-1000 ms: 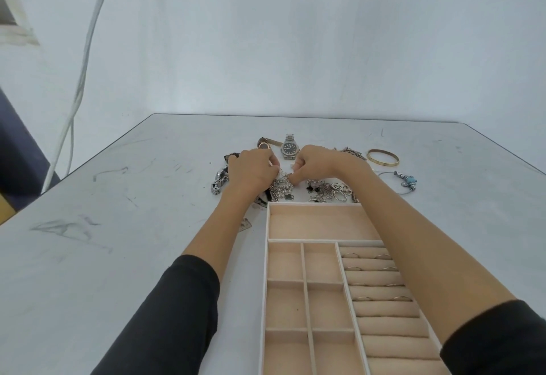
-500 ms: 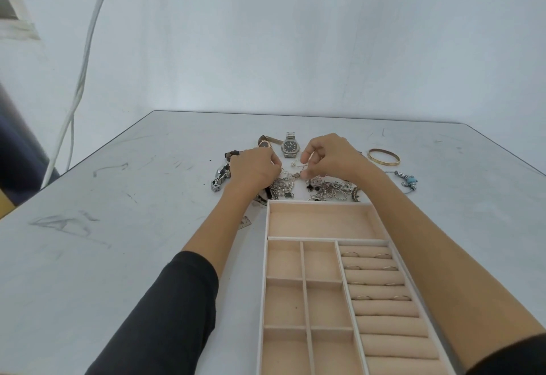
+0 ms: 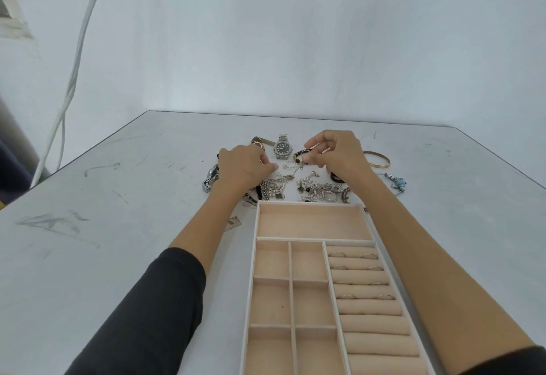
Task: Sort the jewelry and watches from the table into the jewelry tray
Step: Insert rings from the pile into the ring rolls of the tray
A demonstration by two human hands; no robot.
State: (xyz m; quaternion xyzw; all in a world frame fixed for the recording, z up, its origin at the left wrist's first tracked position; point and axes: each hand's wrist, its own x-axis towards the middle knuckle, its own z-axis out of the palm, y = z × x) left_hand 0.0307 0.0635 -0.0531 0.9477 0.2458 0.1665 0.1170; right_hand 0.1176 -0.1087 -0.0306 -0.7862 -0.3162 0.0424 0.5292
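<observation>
The right hand [image 3: 339, 156] is lifted just above the counter [image 3: 118, 197], thumb and fingertips pinching a beaded strand [image 3: 300, 157] of dark and gold beads; a thin pale chain [image 3: 291, 165] trails under it toward the heap. The left hand [image 3: 245, 165] lies knuckles-up on the left part of the jewelry pile [image 3: 319, 191], fingers curled downward (whether they grip a piece, I cannot tell).

The pile of silver chains, pearls and clover charms lies on the counter just beyond the far end of the jewelry tray [image 3: 254, 256]. Behind the hands a steel watch [image 3: 282, 147] with a dark dial lies face up, a rose-gold watch [image 3: 260, 142] beside it to the left. A silver link watch [image 3: 210, 179] pokes out left of the left wrist. To the right of the right hand are a gold bangle [image 3: 378, 158] and, nearer, a blue-beaded bracelet [image 3: 397, 181].

The tray is beige-lined: one wide far compartment, six small ones on the left, ring rolls on the right with several thin rings [image 3: 338, 254] tucked into the far rows. White cables [image 3: 74, 73] hang along the wall at left.
</observation>
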